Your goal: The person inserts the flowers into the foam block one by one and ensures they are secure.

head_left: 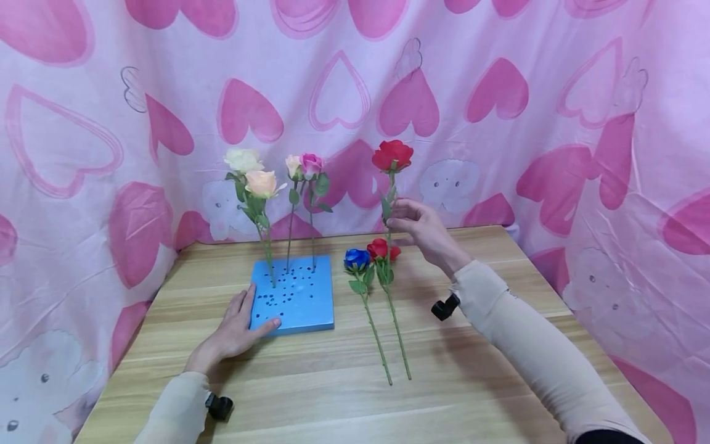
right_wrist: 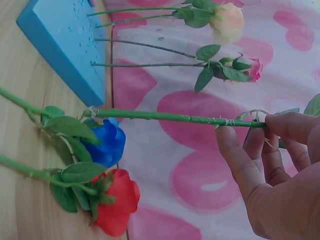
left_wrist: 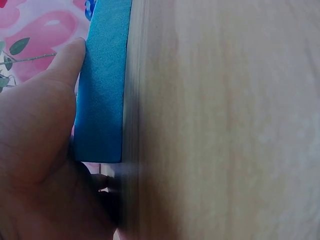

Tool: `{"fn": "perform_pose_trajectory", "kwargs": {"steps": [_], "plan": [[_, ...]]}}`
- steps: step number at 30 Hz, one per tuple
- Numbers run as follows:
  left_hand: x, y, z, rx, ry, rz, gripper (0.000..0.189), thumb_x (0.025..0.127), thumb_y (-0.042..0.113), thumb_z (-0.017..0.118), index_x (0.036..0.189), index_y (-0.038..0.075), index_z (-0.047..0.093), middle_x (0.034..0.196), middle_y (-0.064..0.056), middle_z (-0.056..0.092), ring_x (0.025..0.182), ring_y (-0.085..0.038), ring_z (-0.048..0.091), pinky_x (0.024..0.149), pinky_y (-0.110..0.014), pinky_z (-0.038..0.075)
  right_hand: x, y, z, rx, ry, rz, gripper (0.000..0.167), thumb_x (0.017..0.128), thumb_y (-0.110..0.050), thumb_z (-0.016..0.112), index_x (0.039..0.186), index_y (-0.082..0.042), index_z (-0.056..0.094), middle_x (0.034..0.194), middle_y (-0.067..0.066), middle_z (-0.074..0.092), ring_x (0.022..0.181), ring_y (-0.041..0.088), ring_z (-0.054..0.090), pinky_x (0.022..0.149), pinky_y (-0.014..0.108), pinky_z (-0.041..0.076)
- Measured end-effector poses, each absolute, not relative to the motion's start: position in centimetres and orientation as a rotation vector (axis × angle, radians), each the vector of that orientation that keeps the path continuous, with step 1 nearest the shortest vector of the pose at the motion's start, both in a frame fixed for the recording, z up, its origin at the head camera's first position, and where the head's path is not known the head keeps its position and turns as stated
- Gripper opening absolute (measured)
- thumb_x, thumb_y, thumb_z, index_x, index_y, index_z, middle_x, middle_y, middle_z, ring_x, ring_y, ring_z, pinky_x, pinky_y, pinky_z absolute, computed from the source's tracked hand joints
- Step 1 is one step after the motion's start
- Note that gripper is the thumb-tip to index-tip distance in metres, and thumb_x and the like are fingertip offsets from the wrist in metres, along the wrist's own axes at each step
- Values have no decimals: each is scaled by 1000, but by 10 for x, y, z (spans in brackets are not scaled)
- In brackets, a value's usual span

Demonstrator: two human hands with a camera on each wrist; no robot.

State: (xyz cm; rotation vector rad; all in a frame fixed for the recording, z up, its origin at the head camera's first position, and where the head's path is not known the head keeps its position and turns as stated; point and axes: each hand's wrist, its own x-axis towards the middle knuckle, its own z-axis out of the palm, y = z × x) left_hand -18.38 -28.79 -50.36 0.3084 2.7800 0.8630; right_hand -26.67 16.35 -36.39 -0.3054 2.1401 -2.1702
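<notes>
My right hand (head_left: 424, 234) pinches the green stem of a red rose (head_left: 392, 155) between thumb and fingers. The rose is upright, bloom at the top, and its stem's lower end hangs above the lying flowers in the right wrist view. My left hand (head_left: 235, 330) rests at the near left corner of a blue foam block (head_left: 305, 308) with many holes. Its thumb lies straight on the block's top near the front edge; the other fingers lie along the left side. Standing in the block are a white rose (head_left: 243, 160), a peach rose (head_left: 262, 184) and a pink rose (head_left: 312, 164).
A smaller pale rose (head_left: 293, 165) also stands in the block. Right of the block, a blue rose (head_left: 357, 259) and another red rose (head_left: 379, 248) lie on the wooden table (head_left: 333, 394), stems toward the near side. A pink heart-patterned curtain (head_left: 344, 86) surrounds the table.
</notes>
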Motion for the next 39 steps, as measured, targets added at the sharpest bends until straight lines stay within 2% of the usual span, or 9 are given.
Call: {"fn": "perform_pose_trajectory", "kwargs": {"steps": [7,10,15,22,29,31,33,36,39], "plan": [[-183,-287,-501,307,2781,854,119,106,68,63,177,3,-6,180,-39,-3,165,-63,-2,127,-82,14,-272,145,-359,-361,2164,-2153,42,107,-4,73,147,-1,64,130,17,73,100,24,82,97,53,67],[-182,-287,-501,304,2779,853,119,106,69,63,177,3,-7,180,-38,-3,165,-63,-2,127,-82,14,-273,136,-358,-393,2180,-2141,41,107,-6,74,147,-3,66,131,17,73,106,28,81,99,56,66],[-181,-287,-502,306,2778,861,119,105,69,64,178,4,-6,180,-38,-3,165,-62,-2,127,-81,13,-277,116,-362,-417,2167,-2150,38,106,-8,76,144,-7,70,132,17,73,116,34,76,96,50,68],[-182,-286,-502,306,2786,864,119,105,68,64,178,4,-5,181,-37,-3,166,-61,-3,128,-81,12,-281,89,-363,-482,2113,-2203,37,106,-5,76,143,-5,70,132,19,73,129,47,68,104,64,60],[-184,-286,-503,299,2785,874,120,105,70,64,178,5,-5,181,-36,-3,167,-60,-3,129,-80,11,-285,57,-373,-512,2077,-2227,33,107,-4,75,140,-3,72,125,17,74,120,37,73,107,70,57],[-184,-286,-503,292,2780,865,121,104,70,64,178,5,-5,181,-36,-3,167,-59,-4,129,-79,11,-286,48,-377,-501,2079,-2216,34,107,-4,74,140,-4,71,125,16,74,119,36,73,108,69,57],[-184,-286,-503,286,2778,857,121,104,71,64,178,5,-6,181,-36,-3,167,-59,-4,129,-79,12,-285,39,-380,-499,2048,-2225,35,107,-3,74,142,-3,70,128,18,72,123,44,72,107,69,57],[-185,-287,-503,281,2780,852,121,104,71,64,178,5,-6,181,-36,-3,167,-60,-3,129,-80,12,-286,27,-384,-504,2022,-2230,37,107,-1,73,144,-2,68,133,24,70,127,53,69,100,59,64],[-185,-288,-503,278,2779,860,121,104,71,64,178,5,-6,181,-36,-3,167,-60,-3,129,-80,12,-287,15,-386,-515,2023,-2234,38,106,0,74,143,-2,69,134,26,70,124,52,71,95,52,67]]}}
